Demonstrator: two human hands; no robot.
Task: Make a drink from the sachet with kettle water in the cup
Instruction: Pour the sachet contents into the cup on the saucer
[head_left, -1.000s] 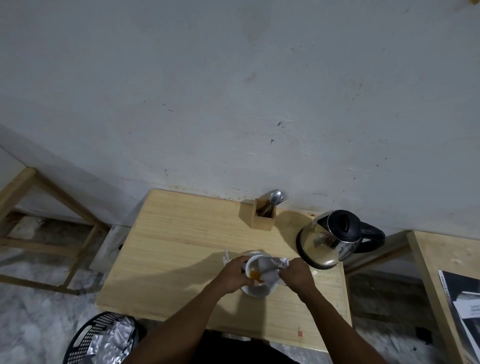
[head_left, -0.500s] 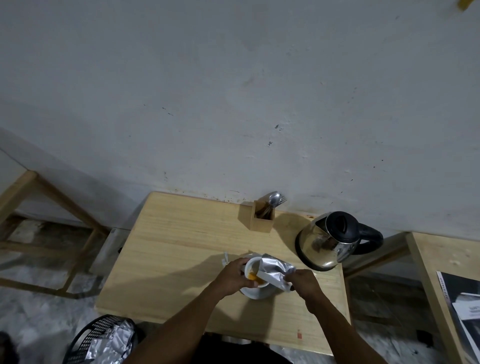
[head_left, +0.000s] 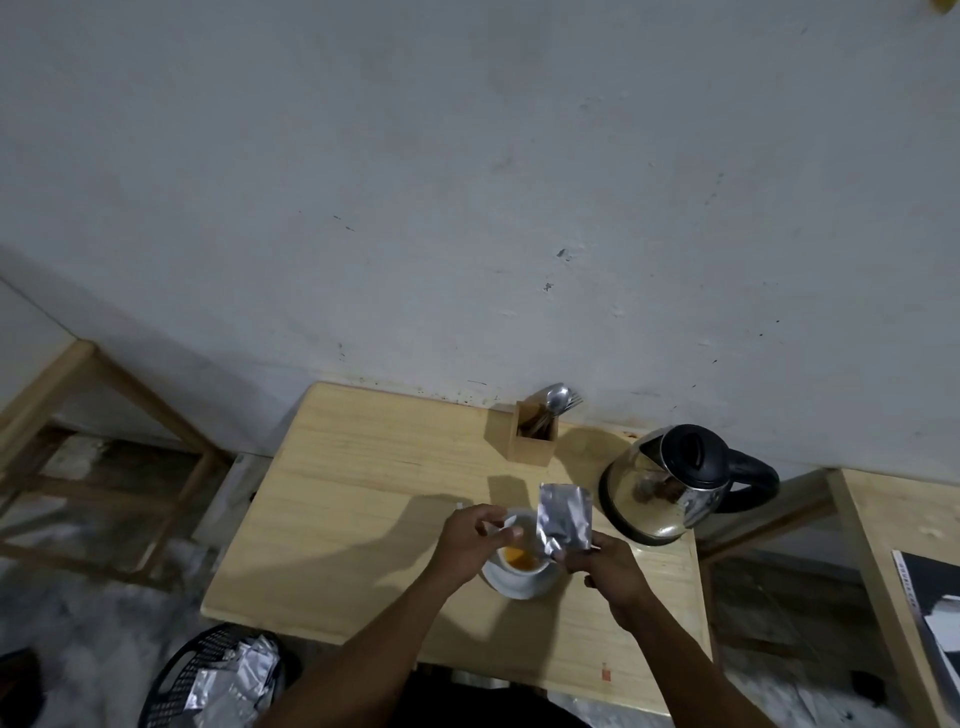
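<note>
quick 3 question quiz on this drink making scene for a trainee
1. True or false: the kettle stands to the right of the cup.
2. Which hand holds the silver sachet: A left hand, B right hand?
3. Fill in: the cup sits on a white ____.

Key: 1 true. 2 B. 3 saucer.

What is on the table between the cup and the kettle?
In the head view, the silver sachet, held upright by the right hand, stands between the cup and the kettle. The table there looks bare.
</note>
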